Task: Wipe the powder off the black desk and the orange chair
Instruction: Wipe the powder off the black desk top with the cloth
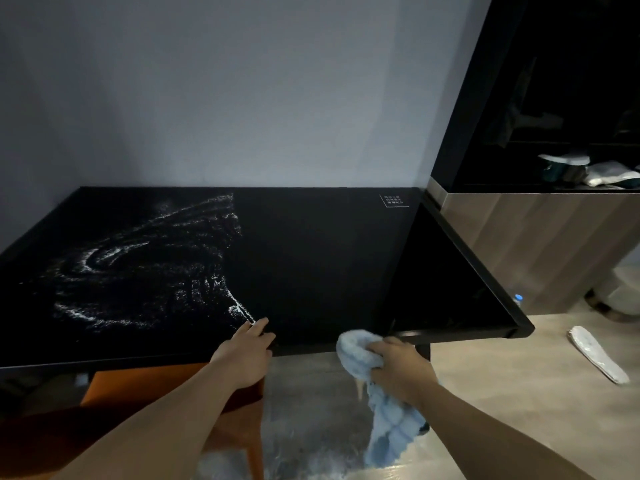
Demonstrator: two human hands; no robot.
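Bench: we see a black rectangular bench [329, 265] set against a grey wall; its right half looks bare, its left half does not.
Powder: white powder [138, 265] lies in swirls and arcs over the left half, and its near tail runs to just beside the left fingertips.
Chair: the orange upholstered chair [145, 382] is tucked under the bench's front edge at the left (too dim there for us to tell whether powder lies on the seat).
Left hand: the left hand [242, 358] is released, fingers straight, resting on the front edge of the bench and holding nothing.
Right hand: the right hand [398, 368] is clenched round a fluffy pale-blue cloth [391, 431], bunched above the fist and hanging below it, just off the bench's front edge and not on the surface.
Stage: we judge the bench about half wiped, with the chair yet to do.
Risk, spill: strokes drawn toward us could push powder over the front edge onto the chair below, or onto the grey floor [311, 386], which already looks streaked pale.
Risk, smear: a loaded cloth may only spread the powder in thin arcs.
Risk, hand: the left palm could drag through the near tail and carry powder onto the clean half.
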